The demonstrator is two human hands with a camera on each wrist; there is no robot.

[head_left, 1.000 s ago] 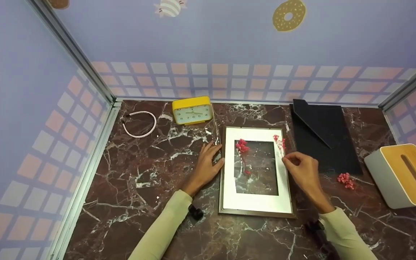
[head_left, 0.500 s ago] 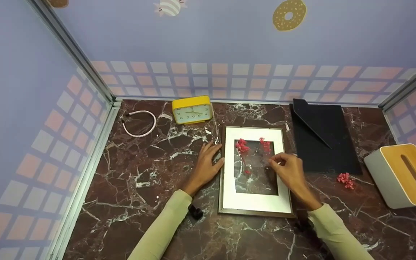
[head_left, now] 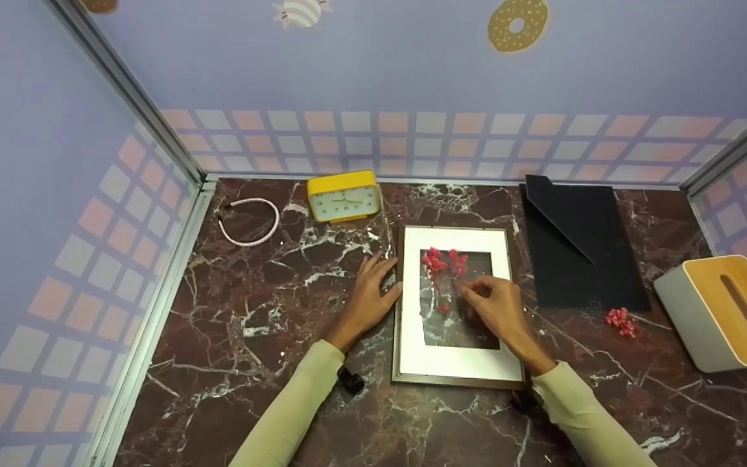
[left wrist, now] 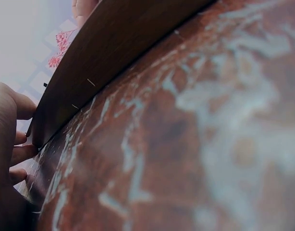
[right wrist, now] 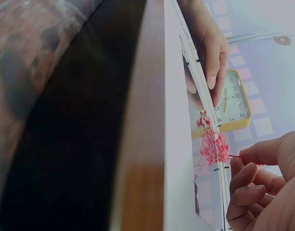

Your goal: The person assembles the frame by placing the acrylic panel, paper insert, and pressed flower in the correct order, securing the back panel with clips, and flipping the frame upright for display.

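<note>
A picture frame with a white mat border lies on the marble table, its middle window see-through. Pink dried flowers lie in the window's upper left. My right hand pinches the thin stem of a second pink sprig between thumb and forefinger, over the window. In the right wrist view that sprig hangs from the fingertips above the frame. My left hand rests at the frame's left edge, fingers spread and fairly straight; the left wrist view shows its fingers touching the frame's side.
A yellow alarm clock and a white headband stand or lie at the back left. Right of the frame lies a black backing board with a stand. Another pink sprig lies near a tissue box.
My right hand has moved left with the pink sprig, from the mat's right border to over the window, near the other flowers. My left hand stays put.
</note>
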